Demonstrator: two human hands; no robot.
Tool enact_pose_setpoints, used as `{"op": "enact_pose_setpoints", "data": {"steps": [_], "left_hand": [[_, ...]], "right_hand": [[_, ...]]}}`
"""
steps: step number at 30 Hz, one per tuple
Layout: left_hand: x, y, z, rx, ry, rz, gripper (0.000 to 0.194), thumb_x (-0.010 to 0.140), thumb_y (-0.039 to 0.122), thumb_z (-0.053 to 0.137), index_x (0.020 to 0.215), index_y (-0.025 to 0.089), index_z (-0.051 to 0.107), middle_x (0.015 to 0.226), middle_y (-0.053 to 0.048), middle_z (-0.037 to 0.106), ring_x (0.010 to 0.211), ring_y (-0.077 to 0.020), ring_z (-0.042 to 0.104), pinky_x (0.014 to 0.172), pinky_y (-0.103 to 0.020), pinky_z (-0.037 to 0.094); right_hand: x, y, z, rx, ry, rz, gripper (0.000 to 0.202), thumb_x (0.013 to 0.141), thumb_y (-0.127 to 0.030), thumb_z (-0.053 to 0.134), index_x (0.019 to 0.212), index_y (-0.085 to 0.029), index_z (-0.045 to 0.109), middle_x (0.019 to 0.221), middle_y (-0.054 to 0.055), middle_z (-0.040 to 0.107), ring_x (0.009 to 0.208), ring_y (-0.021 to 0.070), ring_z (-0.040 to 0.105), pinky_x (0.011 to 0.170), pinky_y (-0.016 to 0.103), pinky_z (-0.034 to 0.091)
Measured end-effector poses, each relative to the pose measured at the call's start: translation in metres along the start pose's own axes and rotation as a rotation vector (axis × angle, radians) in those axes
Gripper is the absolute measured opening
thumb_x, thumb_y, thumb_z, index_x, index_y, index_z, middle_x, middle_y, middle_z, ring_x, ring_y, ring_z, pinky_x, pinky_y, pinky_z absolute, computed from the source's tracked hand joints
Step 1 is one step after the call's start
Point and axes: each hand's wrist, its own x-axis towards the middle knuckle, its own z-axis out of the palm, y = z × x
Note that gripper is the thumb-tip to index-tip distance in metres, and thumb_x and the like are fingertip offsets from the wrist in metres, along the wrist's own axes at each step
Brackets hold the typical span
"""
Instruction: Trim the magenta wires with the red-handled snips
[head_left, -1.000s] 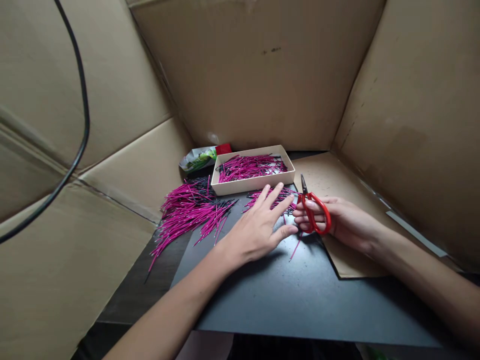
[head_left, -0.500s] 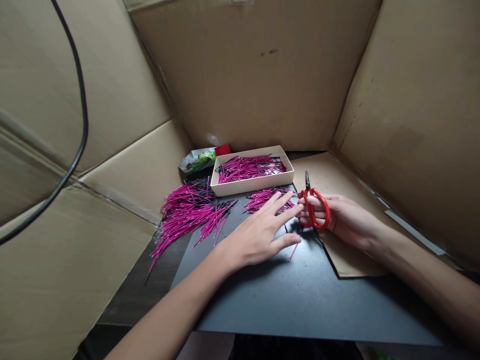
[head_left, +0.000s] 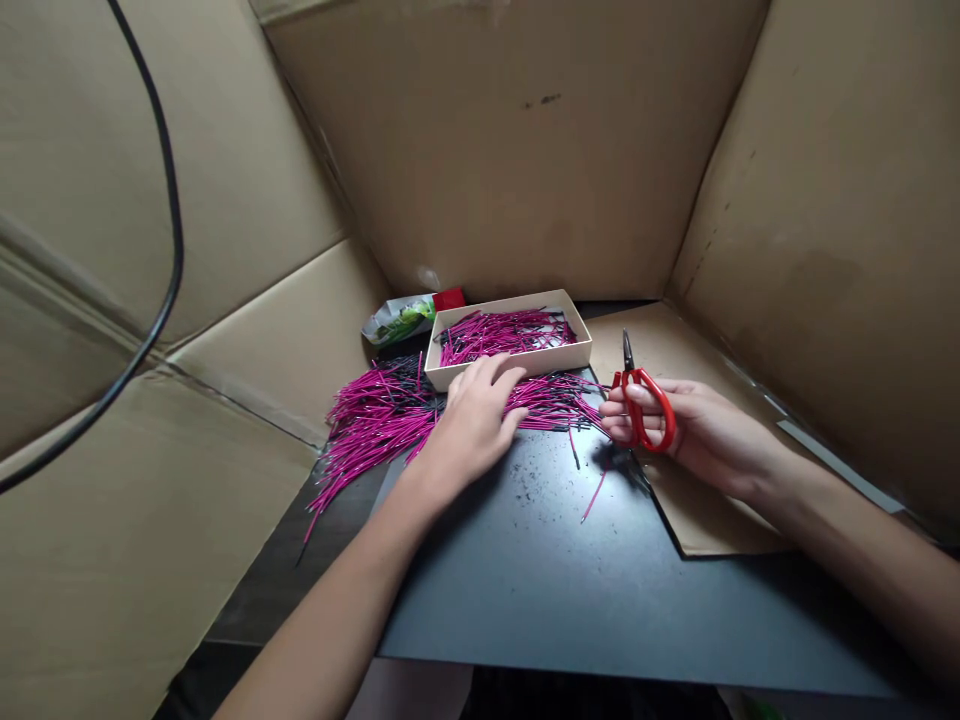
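My right hand (head_left: 712,435) holds red-handled scissors (head_left: 666,405), their dark blades pointing up and away from me. My left hand (head_left: 472,425) is palm down at the front of a cream cardboard box (head_left: 559,358), its fingers bent and somewhat apart; nothing shows in it. Many short magenta wire-like pieces with black ends fill the box. More of them lie in a large pile (head_left: 375,425) left of my left hand and in a smaller pile (head_left: 559,400) to its right. Whether my left fingertips touch the pieces is hidden.
Two loose pieces, one of them magenta (head_left: 595,497), and dark crumbs (head_left: 529,485) lie on the grey board (head_left: 510,600). A crumpled packet (head_left: 401,320) sits behind the left pile. Cardboard walls (head_left: 495,180) surround the work area; a black cable (head_left: 172,200) hangs at left.
My left hand has moved left and away from me, from beside the scissors to the front of the box, uncovering the right-hand pile. The scissors have shifted slightly right.
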Motion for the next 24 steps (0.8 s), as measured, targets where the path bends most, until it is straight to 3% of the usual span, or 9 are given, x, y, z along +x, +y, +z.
{"op": "enact_pose_setpoints", "data": {"steps": [5, 14, 18, 24], "left_hand": [[-0.001, -0.006, 0.004, -0.010, -0.082, 0.084, 0.014, 0.086, 0.016, 0.055, 0.098, 0.018, 0.061, 0.120, -0.011, 0.051, 0.112, -0.0269, 0.047, 0.090, -0.044, 0.044], [-0.001, 0.009, 0.015, 0.088, -0.182, 0.137, 0.017, 0.086, 0.006, 0.045, 0.080, 0.016, 0.056, 0.091, -0.007, 0.055, 0.084, -0.0194, 0.048, 0.071, -0.032, 0.042], [-0.001, 0.008, 0.014, 0.103, -0.129, 0.111, 0.018, 0.087, 0.005, 0.041, 0.077, 0.016, 0.051, 0.085, -0.007, 0.055, 0.077, -0.0190, 0.048, 0.066, -0.031, 0.039], [-0.001, 0.006, 0.007, -0.171, 0.014, 0.000, 0.011, 0.090, 0.010, 0.044, 0.084, 0.017, 0.050, 0.081, -0.004, 0.058, 0.071, -0.0156, 0.052, 0.066, -0.029, 0.040]], "right_hand": [[-0.001, -0.001, 0.002, -0.008, -0.003, -0.007, 0.028, 0.077, -0.033, 0.071, 0.098, -0.014, 0.068, 0.098, 0.013, 0.070, 0.078, 0.0185, 0.067, 0.080, 0.038, 0.057], [-0.003, -0.002, 0.001, -0.105, -0.010, -0.018, 0.034, 0.074, -0.041, 0.072, 0.094, -0.013, 0.070, 0.091, 0.013, 0.070, 0.074, 0.0183, 0.065, 0.071, 0.035, 0.055], [-0.003, -0.003, 0.001, -0.138, -0.008, -0.030, 0.033, 0.074, -0.042, 0.072, 0.092, -0.014, 0.071, 0.089, 0.012, 0.070, 0.073, 0.0178, 0.064, 0.070, 0.034, 0.055], [-0.004, -0.006, 0.004, -0.163, -0.014, -0.045, 0.032, 0.073, -0.042, 0.072, 0.089, -0.014, 0.070, 0.088, 0.012, 0.070, 0.070, 0.0159, 0.062, 0.066, 0.031, 0.053]]}}
